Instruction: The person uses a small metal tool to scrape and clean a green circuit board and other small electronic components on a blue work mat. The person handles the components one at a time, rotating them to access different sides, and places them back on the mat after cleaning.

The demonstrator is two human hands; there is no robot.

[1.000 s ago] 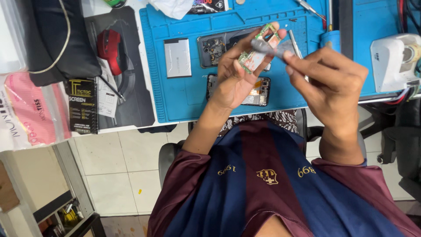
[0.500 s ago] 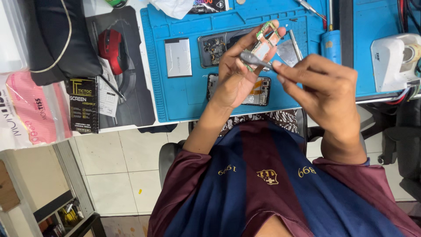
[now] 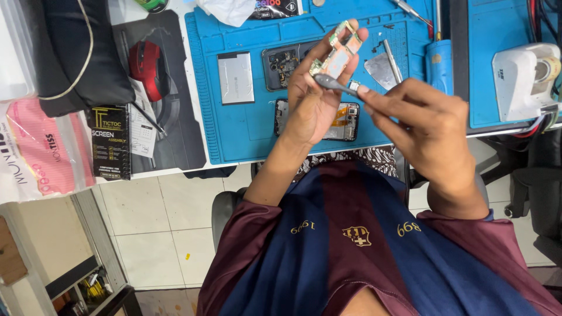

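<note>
My left hand (image 3: pixel 313 105) holds a small green and tan circuit board (image 3: pixel 338 54) up by its edges, above the blue work mat (image 3: pixel 246 123). My right hand (image 3: pixel 430 126) pinches a slim grey metal tool (image 3: pixel 335 83), and its tip rests against the lower end of the board. Under my hands an opened phone (image 3: pixel 346 114) lies on the mat, partly hidden by my left wrist. A second opened phone frame (image 3: pixel 283 65) and a flat silver rectangular part (image 3: pixel 235 77) lie to its left.
A blue-handled screwdriver (image 3: pixel 438 58) and a thin metal plate (image 3: pixel 379 67) lie on the mat. A white device (image 3: pixel 523 79) stands at the right. To the left are a red mouse (image 3: pixel 148 67), a black box (image 3: pixel 109 140) and a pink bag (image 3: pixel 41 152).
My right hand has drawn the tool's tip down the board, from its middle to its lower end. My left hand tilted the board slightly.
</note>
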